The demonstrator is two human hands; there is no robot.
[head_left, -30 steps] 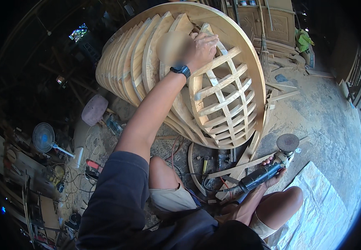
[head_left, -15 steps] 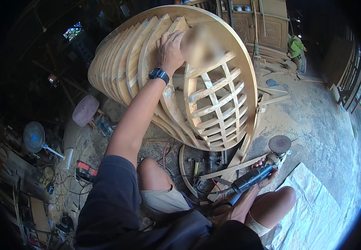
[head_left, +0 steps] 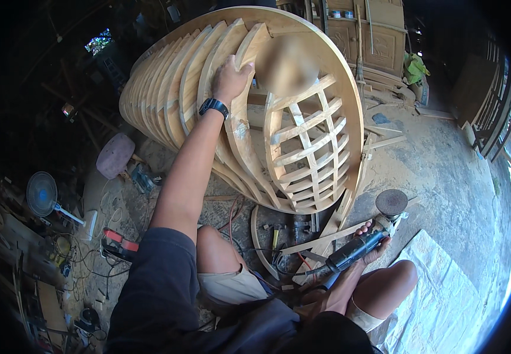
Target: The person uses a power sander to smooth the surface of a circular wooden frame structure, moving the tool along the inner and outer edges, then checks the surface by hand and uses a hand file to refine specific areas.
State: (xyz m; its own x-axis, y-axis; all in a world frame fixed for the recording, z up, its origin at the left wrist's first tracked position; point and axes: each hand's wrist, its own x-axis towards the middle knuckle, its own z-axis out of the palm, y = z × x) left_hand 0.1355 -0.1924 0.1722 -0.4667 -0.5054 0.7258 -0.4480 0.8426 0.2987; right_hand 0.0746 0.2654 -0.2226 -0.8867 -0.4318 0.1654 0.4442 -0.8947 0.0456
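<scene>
1. I watch, remotely, a dark navy shirt [head_left: 255, 324] with a loose short sleeve [head_left: 158, 274].
2. A chunky black wristwatch [head_left: 214, 107] circles the left arm [head_left: 185, 165].
3. Beige shorts [head_left: 232, 285] end above the knees [head_left: 407, 274].

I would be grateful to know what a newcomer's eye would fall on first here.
Most likely the large ribbed wooden frame filling the upper middle, with the left hand at its ribs. Next comes the power tool with a round disc, held in the right hand at lower right, near a pale sheet on the floor.
</scene>
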